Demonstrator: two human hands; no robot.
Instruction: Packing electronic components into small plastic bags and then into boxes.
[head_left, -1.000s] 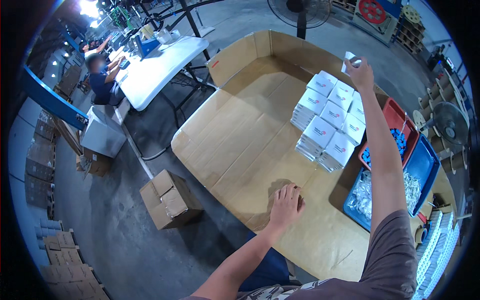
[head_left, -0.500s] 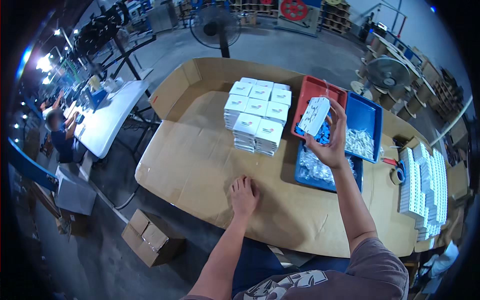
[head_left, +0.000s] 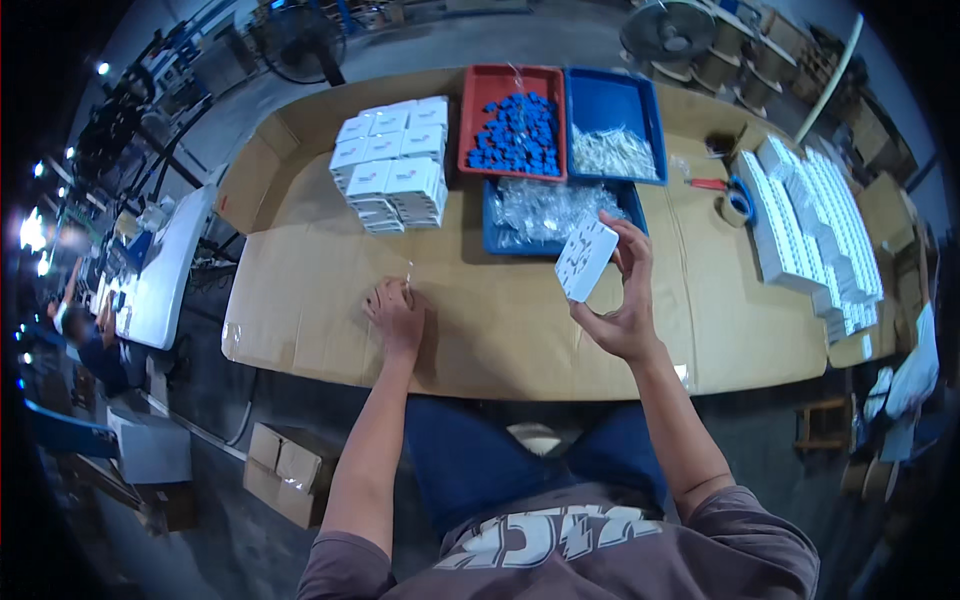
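Observation:
My right hand (head_left: 628,312) grips a white square wall plate (head_left: 586,260) by its edges, between thumb and fingers. The plate is tilted in the air, showing a face with dark slots and holes, near the front of a blue tray of clear plastic bags (head_left: 545,210). My left hand (head_left: 396,315) rests on the cardboard work surface (head_left: 480,330) with its fingers curled. A thin shiny sliver shows at its fingertips; what it is, I cannot make out. Stacks of white square pieces with a small printed mark (head_left: 385,165) stand beyond the left hand.
A red tray (head_left: 463,120) holds small blue parts. Beside it, a blue tray (head_left: 660,120) has small clear-and-white packets. Red-handled scissors (head_left: 708,184) and a tape roll (head_left: 736,207) lie right, by tall rows of white plates (head_left: 800,230). Upturned cardboard walls (head_left: 250,185) border the far side.
The view has shifted. My right hand has drawn the wall plate back from over the red tray, turning it. My left hand's fingers have curled, with a shiny sliver now at their tips.

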